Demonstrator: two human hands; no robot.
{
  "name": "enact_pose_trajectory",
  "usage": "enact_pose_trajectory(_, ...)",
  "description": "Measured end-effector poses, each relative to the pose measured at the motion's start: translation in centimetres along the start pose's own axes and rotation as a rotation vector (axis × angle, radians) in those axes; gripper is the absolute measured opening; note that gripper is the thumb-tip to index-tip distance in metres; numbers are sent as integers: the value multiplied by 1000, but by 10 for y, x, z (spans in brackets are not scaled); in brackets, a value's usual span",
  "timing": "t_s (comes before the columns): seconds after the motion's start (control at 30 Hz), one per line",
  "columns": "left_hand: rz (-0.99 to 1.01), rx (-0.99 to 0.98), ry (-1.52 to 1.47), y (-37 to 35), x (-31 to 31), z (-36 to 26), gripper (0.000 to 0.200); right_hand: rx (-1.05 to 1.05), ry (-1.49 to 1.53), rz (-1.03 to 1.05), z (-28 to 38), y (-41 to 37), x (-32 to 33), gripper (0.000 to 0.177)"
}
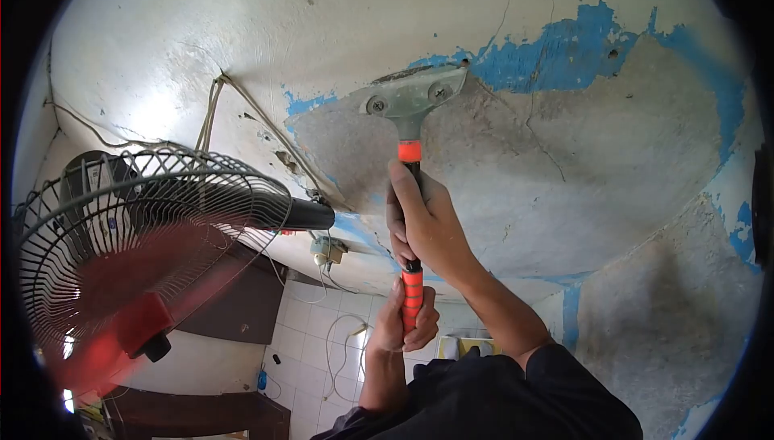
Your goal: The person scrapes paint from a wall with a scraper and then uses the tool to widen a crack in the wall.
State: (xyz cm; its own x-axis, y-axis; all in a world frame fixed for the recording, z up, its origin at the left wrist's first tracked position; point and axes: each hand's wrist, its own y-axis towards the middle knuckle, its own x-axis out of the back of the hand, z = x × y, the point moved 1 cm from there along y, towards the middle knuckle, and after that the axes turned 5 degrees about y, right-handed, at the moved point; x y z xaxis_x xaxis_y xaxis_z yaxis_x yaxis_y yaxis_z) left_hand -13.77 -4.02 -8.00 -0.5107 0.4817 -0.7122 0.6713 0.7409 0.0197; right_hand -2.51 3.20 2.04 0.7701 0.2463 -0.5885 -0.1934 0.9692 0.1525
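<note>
Both hands grip one long-handled wall scraper (409, 121), with a grey head, two screws and an orange and black handle. My right hand (427, 218) is closed around the upper handle, its thumb lying along the shaft. Lower down, my left hand (407, 319) wraps the ribbed orange grip. The scraper's wide edge meets the wall (339, 45) where white paint borders a bare grey patch (500, 182). Blue paint (556, 53) shows along the top of that patch, to the right of the scraper head. Thin cracks run through the wall.
A fan (153, 254) with a wire cage and red blurred blades stands at left. Cables (258, 117) run along the wall to a small box (326, 251). Below are a tiled floor (306, 343) with a loose cord (332, 359) and dark brown furniture (193, 416).
</note>
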Motion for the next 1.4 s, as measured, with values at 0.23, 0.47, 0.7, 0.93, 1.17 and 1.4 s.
enact_pose_trajectory(0.23, -47, 29, 20, -4, 11, 12, 67, 11, 20, 6, -9, -3, 9, 38)
enact_pose_trajectory(0.47, -16, 49, -13, -11, 13, 10, 66, 20, 19, 16, -11, 0, 5, 38)
enact_pose_trajectory(0.7, -13, 20, 58, -7, 18, 3, 65, 5, 12, 14, -8, 2, 3, 39)
enact_pose_trajectory(0.93, -8, 4, 76, 5, 7, -7, 66, 11, 9, 28, 7, 6, 0, 39)
enact_pose_trajectory(1.17, 35, 13, 66, 5, 23, 7, 65, 31, -3, 1, -5, 5, 9, 39)
enact_pose_trajectory(1.4, 7, 23, 74, 1, 18, 5, 65, 45, -3, 12, -9, 1, 10, 39)
